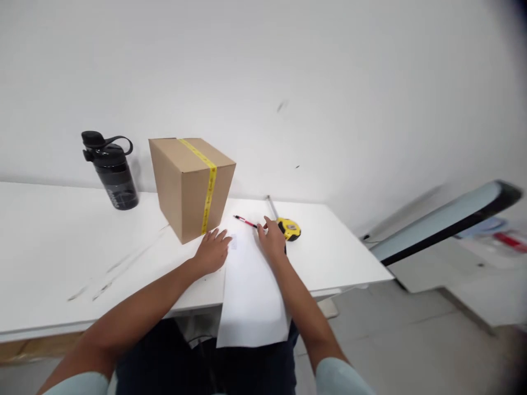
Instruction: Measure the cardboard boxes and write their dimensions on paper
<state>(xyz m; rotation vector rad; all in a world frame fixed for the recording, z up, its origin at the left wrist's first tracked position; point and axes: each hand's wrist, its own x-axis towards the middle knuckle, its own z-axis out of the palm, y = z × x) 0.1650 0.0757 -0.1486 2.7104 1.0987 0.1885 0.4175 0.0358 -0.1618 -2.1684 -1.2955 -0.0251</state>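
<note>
A red and black pen (246, 221) slants across the top of a white sheet of paper (253, 296), its end between the thumb and index finger of my right hand (272, 238). Just right of that hand lies a yellow and black tape measure (290, 229), with a short length of its blade pulled out toward the wall. My left hand (213, 252) rests palm down and open, fingers spread, at the paper's left edge. Its fingertips are close to the base of a cardboard box (203, 192) sealed with yellow tape. The paper's lower part hangs over the table edge.
A black water bottle (115, 175) stands left of the box by the wall. The white table (337, 247) has dark scuff marks on the left and ends at the right. Beyond that end are a slanted pale panel with a black edge (444, 225) and another white surface.
</note>
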